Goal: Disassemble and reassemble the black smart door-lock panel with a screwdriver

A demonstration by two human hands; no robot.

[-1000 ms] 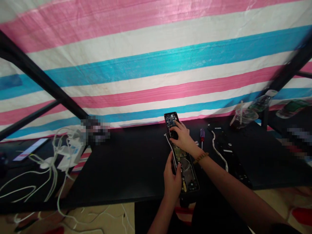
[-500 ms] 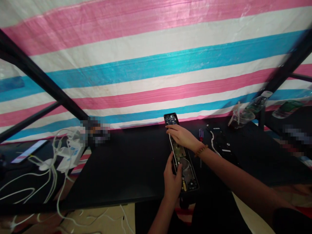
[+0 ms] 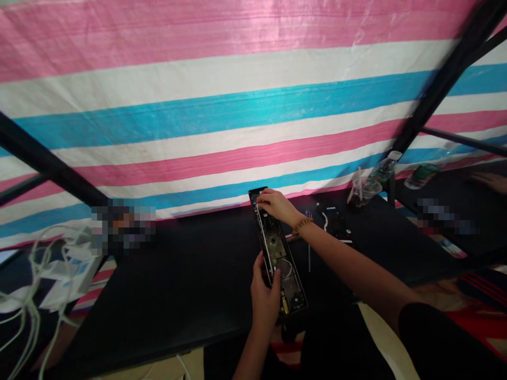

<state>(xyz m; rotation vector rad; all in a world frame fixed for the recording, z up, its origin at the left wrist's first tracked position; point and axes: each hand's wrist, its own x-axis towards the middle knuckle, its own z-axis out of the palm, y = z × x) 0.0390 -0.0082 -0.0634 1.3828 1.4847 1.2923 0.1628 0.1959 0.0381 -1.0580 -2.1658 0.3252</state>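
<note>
A long black device housing [image 3: 273, 241] lies open on the black table, its inner metal parts and circuit board showing. My left hand [image 3: 266, 287] grips the housing's lower left side, thumb on top and fingers along the outer edge. Near the far end, my right hand [image 3: 277, 205] pinches a thin white cable [image 3: 264, 237] that runs along the left inner edge. A loop of white wire [image 3: 285, 268] and a brass-coloured part [image 3: 284, 303] sit in the near half.
Right of the housing lie a screwdriver [image 3: 309, 253], a white cable [image 3: 325, 220] and a dark cover [image 3: 338, 224]. A plastic cup [image 3: 364, 191] and bottle [image 3: 386, 166] stand farther right. White cables [image 3: 29, 295] crowd the left. Another person's hand [image 3: 491, 181] shows at far right.
The view has shifted to the right. My right hand has moved toward the housing's far end, its fingers now pinched at the white cable, uncovering the middle. My left hand keeps its hold.
</note>
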